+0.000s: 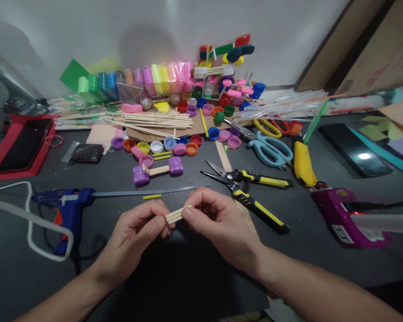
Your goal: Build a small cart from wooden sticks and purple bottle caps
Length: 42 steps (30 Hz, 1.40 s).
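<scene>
A small row of short wooden sticks (176,216) lies side by side between my two hands, above the dark table. My left hand (143,228) pinches its left end with thumb and fingers. At the right end, my right hand (215,217) closes its thumb and fingertips on the same sticks. Just beyond my hands lies a short yellow stick piece (152,196). Farther back is a piece with purple caps (175,165) at both ends, joined by short wooden sticks. Black-and-yellow cutting pliers (255,190) rest with jaws apart beside my right hand.
A blue glue gun (69,203) with a white cord stands at left. Bottle caps (156,146), long wooden sticks (154,120) and clay tubes (147,80) line the back. Blue scissors (268,147), a yellow cutter (304,164), a phone (352,149) and a purple power strip (342,219) lie right.
</scene>
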Motion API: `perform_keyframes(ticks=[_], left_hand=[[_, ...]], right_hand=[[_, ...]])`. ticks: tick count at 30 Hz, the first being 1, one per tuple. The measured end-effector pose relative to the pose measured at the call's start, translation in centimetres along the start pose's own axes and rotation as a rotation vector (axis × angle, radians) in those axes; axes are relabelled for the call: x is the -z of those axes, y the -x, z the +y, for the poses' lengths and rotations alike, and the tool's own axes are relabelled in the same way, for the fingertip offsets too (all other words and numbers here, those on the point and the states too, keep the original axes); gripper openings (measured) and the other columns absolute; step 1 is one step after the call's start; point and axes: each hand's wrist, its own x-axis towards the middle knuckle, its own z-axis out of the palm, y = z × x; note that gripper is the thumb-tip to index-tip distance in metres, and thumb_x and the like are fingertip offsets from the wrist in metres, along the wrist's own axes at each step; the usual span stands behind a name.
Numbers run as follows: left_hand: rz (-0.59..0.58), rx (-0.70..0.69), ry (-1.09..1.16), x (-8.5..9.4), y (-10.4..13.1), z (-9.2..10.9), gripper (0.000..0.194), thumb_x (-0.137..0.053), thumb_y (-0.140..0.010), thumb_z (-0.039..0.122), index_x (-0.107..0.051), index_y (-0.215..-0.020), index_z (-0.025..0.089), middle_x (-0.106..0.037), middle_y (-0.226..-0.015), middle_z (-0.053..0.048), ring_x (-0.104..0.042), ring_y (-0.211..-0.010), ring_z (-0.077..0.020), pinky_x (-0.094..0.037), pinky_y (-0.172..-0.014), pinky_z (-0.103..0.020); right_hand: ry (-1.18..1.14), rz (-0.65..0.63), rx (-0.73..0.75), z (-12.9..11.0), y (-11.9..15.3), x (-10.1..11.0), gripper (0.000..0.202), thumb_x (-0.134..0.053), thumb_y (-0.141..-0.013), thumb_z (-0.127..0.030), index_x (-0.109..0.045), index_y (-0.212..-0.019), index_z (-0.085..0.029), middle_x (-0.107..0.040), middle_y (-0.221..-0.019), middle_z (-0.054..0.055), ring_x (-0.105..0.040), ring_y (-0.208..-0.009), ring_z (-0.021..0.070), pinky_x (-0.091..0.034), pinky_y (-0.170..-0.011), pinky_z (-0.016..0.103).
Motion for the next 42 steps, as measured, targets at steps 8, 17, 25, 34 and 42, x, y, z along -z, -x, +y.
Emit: perform_keyframes(ticks=[8, 17, 25, 34, 42], left_hand=[[0.097, -0.012, -0.140, -0.25, 0.31, 0.48, 0.022, -0.062, -0.093, 0.032, -0.065, -0.073, 0.022, -0.057, -0.071, 0.003, -0.051, -0.069, -0.0114, -0.040, -0.064, -0.021], [0.033, -0.005, -0.275, -0.22, 0.24, 0.65, 0.019, -0.065, -0.089, 0.037, -0.066, -0.078, 0.021, -0.058, -0.073, 0.002, -0.051, -0.069, -0.0132, -0.039, -0.063, -0.023], [0.118, -0.068, -0.355, -0.30, 0.42, 0.92, 0.026, -0.057, -0.095, 0.030, -0.063, -0.071, 0.021, -0.057, -0.070, 0.002, -0.052, -0.069, -0.0130, -0.040, -0.063, -0.023], [0.097, -0.070, -0.305, -0.06, 0.59, 0.93, 0.030, -0.049, -0.099, 0.033, -0.061, -0.073, 0.023, -0.056, -0.072, 0.002, -0.052, -0.073, -0.0146, -0.040, -0.069, -0.026], [0.116, -0.125, -0.389, -0.15, 0.65, 0.82, 0.028, -0.049, -0.099, 0.028, -0.059, -0.073, 0.022, -0.055, -0.072, 0.002, -0.053, -0.074, -0.0153, -0.041, -0.073, -0.027]], right_hand=[[0.049, -0.024, 0.046, 0.01, 0.08, 0.39, 0.028, -0.071, -0.083, -0.043, -0.061, -0.073, -0.019, -0.055, -0.062, -0.004, -0.047, -0.056, 0.0097, -0.039, -0.054, 0.024], [0.066, -0.006, -0.007, 0.08, 0.21, 0.04, 0.027, -0.072, -0.083, -0.037, -0.060, -0.067, -0.019, -0.055, -0.061, -0.004, -0.048, -0.057, 0.0094, -0.041, -0.055, 0.023], [-0.019, 0.004, 0.051, 0.25, -0.26, 0.62, 0.031, -0.064, -0.089, -0.048, -0.067, -0.081, -0.018, -0.057, -0.065, -0.003, -0.047, -0.056, 0.0095, -0.039, -0.054, 0.024], [0.084, -0.011, 0.011, -0.36, 0.15, 0.24, 0.031, -0.077, -0.079, -0.042, -0.061, -0.068, -0.018, -0.048, -0.063, -0.005, -0.037, -0.056, 0.0085, -0.027, -0.049, 0.024], [0.061, -0.020, -0.036, -0.28, 0.12, 0.13, 0.033, -0.078, -0.077, -0.043, -0.059, -0.068, -0.018, -0.046, -0.061, -0.005, -0.037, -0.055, 0.0086, -0.027, -0.048, 0.024]])
